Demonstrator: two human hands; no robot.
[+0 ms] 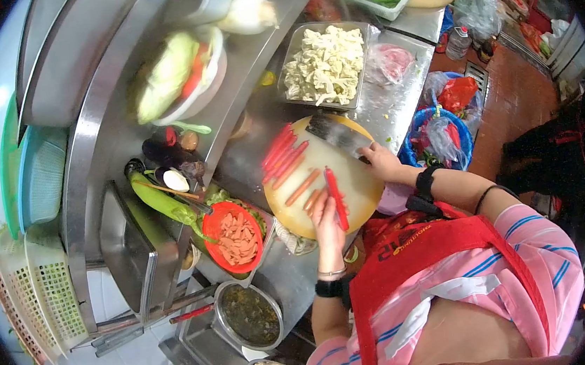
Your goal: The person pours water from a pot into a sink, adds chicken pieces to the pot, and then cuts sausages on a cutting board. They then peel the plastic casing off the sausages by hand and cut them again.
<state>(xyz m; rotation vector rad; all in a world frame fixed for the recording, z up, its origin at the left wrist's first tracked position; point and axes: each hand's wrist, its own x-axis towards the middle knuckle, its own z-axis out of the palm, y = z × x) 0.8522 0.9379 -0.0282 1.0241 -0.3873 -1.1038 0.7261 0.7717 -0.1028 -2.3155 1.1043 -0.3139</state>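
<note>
A round cutting board (355, 176) lies on the steel counter. In my right hand (382, 163) is the handle of a cleaver (336, 135), its blade resting flat or nearly so at the board's far edge. Fingers of my left hand (326, 223) are closed around sausages at the near side of the board. Beside that hand lies a red-wrapped sausage (336, 196). An unwrapped sausage (302, 187) sits on the board's middle, and several red-wrapped sausages (280, 153) are lined up along its left side.
An orange bowl of sliced sausage (236, 238) stands left of the board. Beyond is a clear tray of cauliflower (323, 65). A steel bowl with dark contents (250, 314) is nearer. Vegetables and a long green gourd (160, 199) lie left. A blue bin (468, 141) stands right.
</note>
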